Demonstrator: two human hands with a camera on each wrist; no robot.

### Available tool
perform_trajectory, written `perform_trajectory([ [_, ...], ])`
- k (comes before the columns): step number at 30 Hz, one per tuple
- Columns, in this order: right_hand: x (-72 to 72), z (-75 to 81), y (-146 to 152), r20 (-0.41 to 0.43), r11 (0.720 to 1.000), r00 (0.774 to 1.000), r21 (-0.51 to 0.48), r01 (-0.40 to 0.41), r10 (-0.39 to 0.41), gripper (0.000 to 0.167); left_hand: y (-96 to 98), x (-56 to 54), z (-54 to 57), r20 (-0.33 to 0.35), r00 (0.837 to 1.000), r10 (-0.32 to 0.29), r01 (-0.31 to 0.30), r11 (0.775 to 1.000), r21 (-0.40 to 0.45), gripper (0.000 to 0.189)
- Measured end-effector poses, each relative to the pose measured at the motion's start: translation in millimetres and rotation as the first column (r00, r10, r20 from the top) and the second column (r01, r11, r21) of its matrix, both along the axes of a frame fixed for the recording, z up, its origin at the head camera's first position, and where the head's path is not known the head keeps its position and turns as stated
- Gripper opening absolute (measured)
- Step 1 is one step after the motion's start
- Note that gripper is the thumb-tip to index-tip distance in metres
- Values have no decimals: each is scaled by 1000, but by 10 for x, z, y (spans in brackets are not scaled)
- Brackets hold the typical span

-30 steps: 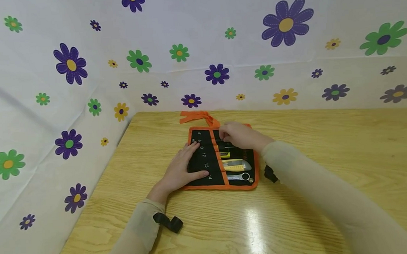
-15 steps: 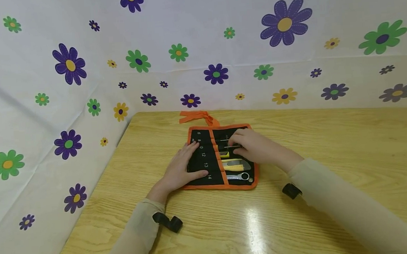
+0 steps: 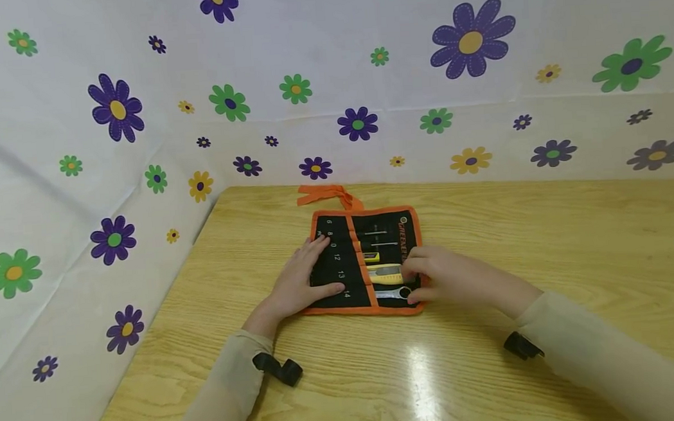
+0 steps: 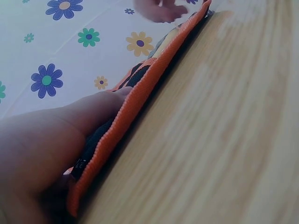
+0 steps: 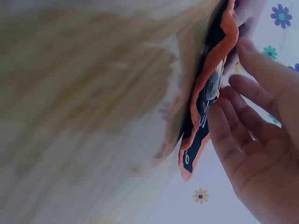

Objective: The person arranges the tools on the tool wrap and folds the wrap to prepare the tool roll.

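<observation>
A black tool pouch with orange edging (image 3: 330, 269) lies unrolled on the table. My left hand (image 3: 299, 280) rests on its numbered left half, fingers spread; in the left wrist view the thumb (image 4: 105, 105) lies over the pouch's near edge. My right hand (image 3: 463, 277) is at the pouch's right edge, fingers loosely bent with nothing in them (image 5: 261, 158). Its fingertips cover the end of a yellow-and-grey utility knife (image 3: 384, 273); whether they touch it I cannot tell. A ring-ended wrench (image 3: 387, 294) lies beside the knife. Farther back are thin metal shafts (image 3: 384, 243) and a small yellow item (image 3: 371, 257).
An orange tie strap (image 3: 324, 193) trails from the pouch's far edge onto the wooden table (image 3: 576, 241). A white flower-patterned cloth (image 3: 304, 45) hangs behind and to the left of the table.
My right hand has moved from the far pockets toward me and to the right, past the thin shafts to the knife and wrench. The left hand has stayed in place.
</observation>
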State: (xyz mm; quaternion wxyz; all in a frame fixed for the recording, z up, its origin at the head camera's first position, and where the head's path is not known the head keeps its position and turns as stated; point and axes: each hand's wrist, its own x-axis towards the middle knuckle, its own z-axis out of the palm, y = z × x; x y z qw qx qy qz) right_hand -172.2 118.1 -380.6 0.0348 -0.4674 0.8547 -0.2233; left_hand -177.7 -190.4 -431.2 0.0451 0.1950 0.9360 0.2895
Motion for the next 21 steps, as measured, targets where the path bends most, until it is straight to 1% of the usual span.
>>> perform_trajectory([
  [3,29,-24,20,31,1000,999,8,-23,23,25,-5,12,14,5,1000,3,-3,1000,5,91],
  [7,72,-41,11,69,998,998,58,3,-7,37,-1,18,34,17,1000,6,-6,1000,12,92],
  [10,102,-50,3,63,997,998,80,3,-8,48,3,20,45,23,1000,7,-7,1000,11,91],
  [12,118,-58,-3,39,996,999,94,-5,2,51,4,21,46,25,1000,7,-7,1000,9,91],
  [15,135,-81,-13,-25,994,999,111,-22,25,45,0,18,37,24,1000,6,-6,1000,6,91],
  [18,140,-104,-34,-99,994,994,108,-31,41,28,-4,15,27,20,1000,5,-5,1000,4,91],
  [21,139,-117,-49,-153,996,987,83,-36,49,13,-2,15,24,17,1000,7,-7,1000,8,91],
])
